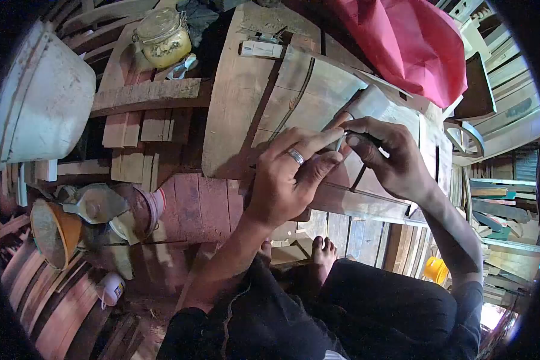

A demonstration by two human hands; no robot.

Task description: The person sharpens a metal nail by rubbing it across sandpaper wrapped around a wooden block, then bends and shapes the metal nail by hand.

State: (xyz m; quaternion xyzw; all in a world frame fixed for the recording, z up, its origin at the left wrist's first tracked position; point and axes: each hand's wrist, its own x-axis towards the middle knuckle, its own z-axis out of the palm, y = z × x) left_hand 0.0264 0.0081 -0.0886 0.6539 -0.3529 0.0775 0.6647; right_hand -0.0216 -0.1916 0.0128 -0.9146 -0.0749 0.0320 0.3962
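Note:
My left hand [289, 177], with a ring on one finger, is closed in a pinch over the wooden work surface. Close against it, my right hand [393, 153] is closed too, thumb and fingers pressed together. Between the fingertips of both hands shows a small, slim, pale-grey piece [340, 143], mostly hidden, so I cannot tell its kind. Just beyond the fingers lies what looks like a mallet with a grey cylindrical head [369, 102]; its brown handle runs partly behind my hands. Beneath everything is a wooden work surface of pale boards [330, 75] with dark slots.
A red-pink cloth or sheet [402, 48] covers the far right. At the far left stand a lidded glass jar [162, 39] and a large white tub [48, 96]. An orange-rimmed bowl [54, 234] and a white cup [110, 289] lie lower left. Wood pieces surround the bench.

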